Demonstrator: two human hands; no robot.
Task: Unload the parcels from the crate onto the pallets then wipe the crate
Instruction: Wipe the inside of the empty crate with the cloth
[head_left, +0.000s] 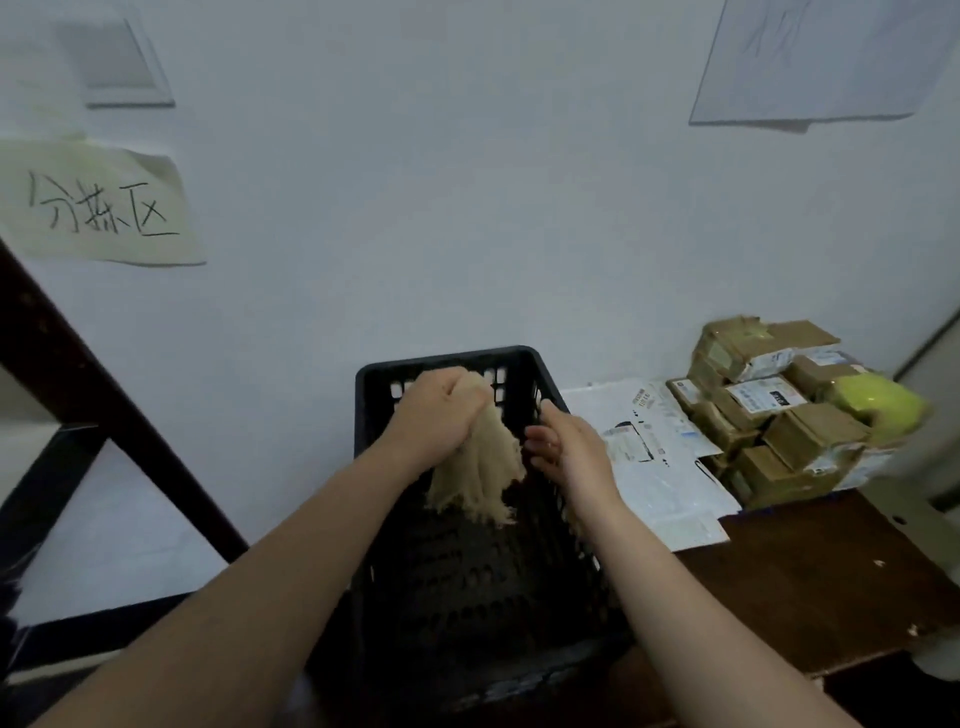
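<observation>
The left grip (436, 410) is clenched around a beige cloth (478, 467) inside the black crate (467, 597). The right grip (566, 441) is at the crate's right wall; I cannot tell if it grasps anything.

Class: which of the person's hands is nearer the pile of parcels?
Right. The right hand is over the crate's right side, with the parcels to its right; the left hand grips the cloth further left, near the crate's far wall.

The forearms (291, 545) cover the near corners of the crate (447, 358), whose near rim is blurred. Labels on the parcels (795, 431) are too small to read.
</observation>
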